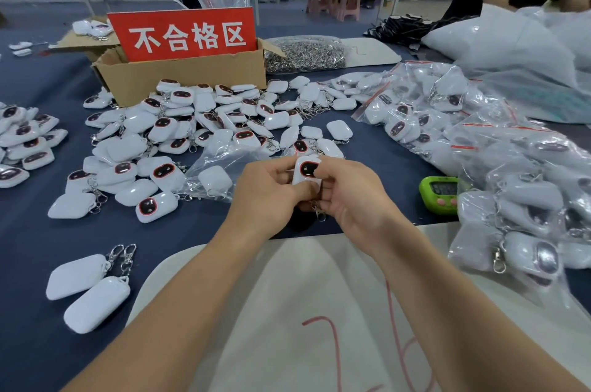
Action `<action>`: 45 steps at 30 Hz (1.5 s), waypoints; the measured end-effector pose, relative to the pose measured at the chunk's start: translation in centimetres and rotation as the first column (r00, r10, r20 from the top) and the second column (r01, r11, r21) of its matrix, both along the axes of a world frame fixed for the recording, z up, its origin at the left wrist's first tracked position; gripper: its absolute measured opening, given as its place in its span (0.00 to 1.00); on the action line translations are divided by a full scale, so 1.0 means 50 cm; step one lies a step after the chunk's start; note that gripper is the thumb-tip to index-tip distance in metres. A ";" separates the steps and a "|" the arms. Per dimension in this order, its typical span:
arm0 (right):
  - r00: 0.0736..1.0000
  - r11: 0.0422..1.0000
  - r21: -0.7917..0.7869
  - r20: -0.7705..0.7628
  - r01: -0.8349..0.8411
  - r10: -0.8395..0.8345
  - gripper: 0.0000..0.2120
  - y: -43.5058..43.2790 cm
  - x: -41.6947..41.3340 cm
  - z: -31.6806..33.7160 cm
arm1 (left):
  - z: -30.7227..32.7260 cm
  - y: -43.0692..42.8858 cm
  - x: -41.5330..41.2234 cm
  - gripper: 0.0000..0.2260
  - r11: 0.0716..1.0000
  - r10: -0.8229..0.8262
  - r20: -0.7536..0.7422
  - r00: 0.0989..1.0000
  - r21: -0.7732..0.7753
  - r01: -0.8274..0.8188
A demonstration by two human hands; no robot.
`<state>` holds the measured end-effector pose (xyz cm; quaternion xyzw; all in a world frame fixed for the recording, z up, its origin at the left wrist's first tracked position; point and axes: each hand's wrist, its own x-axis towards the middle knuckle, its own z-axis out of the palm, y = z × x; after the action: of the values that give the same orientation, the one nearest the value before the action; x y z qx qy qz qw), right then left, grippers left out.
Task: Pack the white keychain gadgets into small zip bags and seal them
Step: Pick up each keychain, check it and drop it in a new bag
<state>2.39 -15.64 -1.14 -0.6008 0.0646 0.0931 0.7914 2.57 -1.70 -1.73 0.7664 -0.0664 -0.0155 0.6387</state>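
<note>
Both hands hold one white keychain gadget (306,171) with a dark oval face above the table's near edge. My left hand (271,196) grips its left side and lower end. My right hand (348,196) pinches its right side, and the metal clasp (319,214) hangs below between the palms. Whether a zip bag is around the gadget cannot be told. A loose pile of unbagged gadgets (198,126) covers the blue cloth ahead. A clear plastic bag (217,167) lies just left of my hands. Bagged gadgets (479,151) are heaped on the right.
A cardboard box (179,75) with a red sign stands behind the pile. A bag of metal clasps (307,54) lies beside it. A green timer (439,195) sits right of my hands. Two gadgets (86,289) lie near left. A white sack (303,311) lies below my forearms.
</note>
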 end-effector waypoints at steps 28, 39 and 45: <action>0.947 0.908 -0.327 0.267 0.263 -0.178 0.09 0.007 -0.013 0.003 | 0.007 -0.016 -0.015 0.24 0.968 0.149 0.303 0.941 0.149 -0.201; 0.955 0.884 -0.411 0.273 0.225 -0.116 0.09 -0.015 -0.013 0.006 | 0.006 -0.003 0.000 0.12 0.962 0.260 0.291 0.921 0.004 -0.273; 0.934 0.899 -0.308 0.275 0.310 -0.228 0.10 -0.008 -0.013 0.012 | 0.009 -0.001 0.002 0.11 0.976 0.216 0.238 0.947 -0.047 -0.211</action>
<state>1.73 -16.05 -0.54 -0.7224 0.0700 -0.1017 0.6803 2.69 -1.73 -1.30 0.7585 -0.0608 0.1479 0.6317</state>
